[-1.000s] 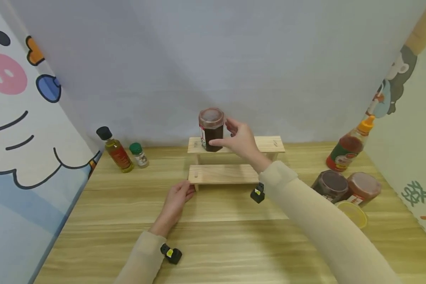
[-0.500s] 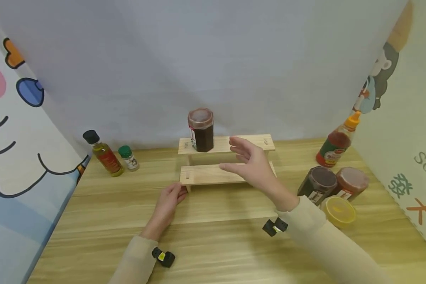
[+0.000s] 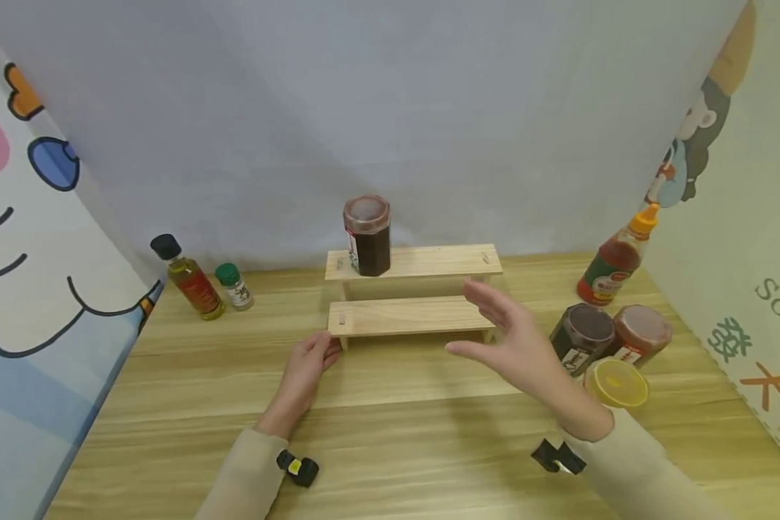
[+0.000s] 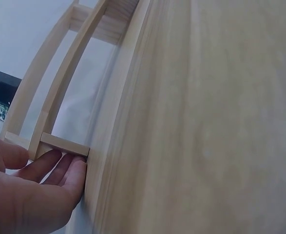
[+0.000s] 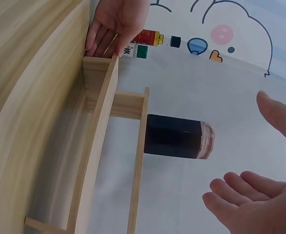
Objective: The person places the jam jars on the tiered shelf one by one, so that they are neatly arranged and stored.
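Note:
A two-tier wooden shelf rack [image 3: 409, 316] stands at the back of the table. On the left part of its upper tier sits an upright dark jar [image 3: 373, 249] with a pinkish lid; it appears sideways in the right wrist view. My left hand [image 3: 304, 370] holds the rack's front left corner. In the left wrist view its thumb lies by the board [image 4: 67, 80] and its fingers bend against the end leg [image 4: 65, 145]. My right hand [image 3: 523, 355], fingers spread apart from the thumb and nothing between them, hovers off the lower tier's right end.
On the right stand a dark jar [image 3: 581, 338], a reddish jar [image 3: 642, 334], a yellow-lidded tub [image 3: 617, 383] and a red sauce bottle [image 3: 611, 269] with an orange cap. An oil bottle [image 3: 198, 285] and a green-capped shaker [image 3: 235, 287] stand at the left. Walls border the table.
The right hand has come away from the jar on the upper tier and moved right and toward the person. The jar stays on the tier. The left hand keeps its place at the corner.

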A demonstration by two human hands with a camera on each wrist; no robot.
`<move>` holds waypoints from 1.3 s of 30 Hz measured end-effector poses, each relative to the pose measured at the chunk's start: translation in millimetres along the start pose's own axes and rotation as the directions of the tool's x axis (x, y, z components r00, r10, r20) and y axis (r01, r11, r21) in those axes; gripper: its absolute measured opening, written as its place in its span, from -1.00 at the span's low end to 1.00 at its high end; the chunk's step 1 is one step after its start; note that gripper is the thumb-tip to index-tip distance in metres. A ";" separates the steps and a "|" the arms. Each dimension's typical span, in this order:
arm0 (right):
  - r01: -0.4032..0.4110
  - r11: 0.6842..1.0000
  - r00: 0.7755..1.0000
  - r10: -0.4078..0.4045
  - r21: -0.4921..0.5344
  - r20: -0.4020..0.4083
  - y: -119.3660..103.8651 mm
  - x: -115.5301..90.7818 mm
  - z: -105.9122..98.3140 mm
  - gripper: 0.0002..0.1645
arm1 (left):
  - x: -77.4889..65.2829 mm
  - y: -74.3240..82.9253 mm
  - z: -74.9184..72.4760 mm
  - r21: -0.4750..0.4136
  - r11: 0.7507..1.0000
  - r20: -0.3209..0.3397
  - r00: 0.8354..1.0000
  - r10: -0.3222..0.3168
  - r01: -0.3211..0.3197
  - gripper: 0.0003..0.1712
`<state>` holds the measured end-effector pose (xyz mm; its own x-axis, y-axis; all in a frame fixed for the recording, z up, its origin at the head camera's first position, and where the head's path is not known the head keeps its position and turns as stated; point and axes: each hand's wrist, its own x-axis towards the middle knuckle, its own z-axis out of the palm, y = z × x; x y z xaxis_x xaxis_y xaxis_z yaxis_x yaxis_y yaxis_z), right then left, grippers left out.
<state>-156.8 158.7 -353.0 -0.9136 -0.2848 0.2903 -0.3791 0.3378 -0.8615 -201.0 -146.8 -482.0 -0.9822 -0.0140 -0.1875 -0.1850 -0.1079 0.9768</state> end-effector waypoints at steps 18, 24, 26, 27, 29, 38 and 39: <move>0.003 0.971 0.991 -0.034 -0.240 -0.127 12.6 -57.8 -51.3 -0.06 | -0.9 1.7 0.3 -0.016 1.000 0.003 1.000 -0.017 0.017 -0.53; -0.011 0.983 0.985 -0.021 -0.183 -0.172 22.0 -74.6 -67.9 -0.10 | -1.4 2.2 2.2 -0.014 1.000 0.011 1.000 -0.017 0.017 -0.53; -0.019 0.987 0.982 -0.011 -0.161 -0.188 25.4 -79.0 -72.9 -0.11 | -1.7 2.2 2.6 -0.015 1.000 0.016 1.000 -0.014 0.015 -0.53; -0.024 0.988 0.981 -0.007 -0.154 -0.196 26.8 -81.1 -75.4 -0.12 | -1.6 2.0 2.6 -0.017 1.000 0.017 1.000 -0.016 0.016 -0.53; -0.047 0.986 0.975 0.010 -0.163 -0.220 29.1 -86.0 -79.6 -0.12 | -1.5 1.8 2.7 -0.017 1.000 0.021 1.000 -0.014 0.015 -0.53; -0.161 0.946 0.957 0.079 -0.283 -0.279 40.9 -107.6 -93.1 -0.06 | -0.7 1.6 1.3 0.002 1.000 0.024 1.000 -0.005 0.005 -0.53; -0.174 0.942 0.954 0.089 -0.288 -0.285 42.0 -109.6 -94.1 -0.06 | -0.5 1.6 1.2 0.001 1.000 0.022 1.000 -0.005 0.005 -0.53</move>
<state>-86.5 288.5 -381.8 -0.9475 0.0136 0.3194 -0.2409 0.6262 -0.7415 -200.8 -145.8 -480.2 -0.9817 0.0088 -0.1901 -0.1899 -0.1069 0.9760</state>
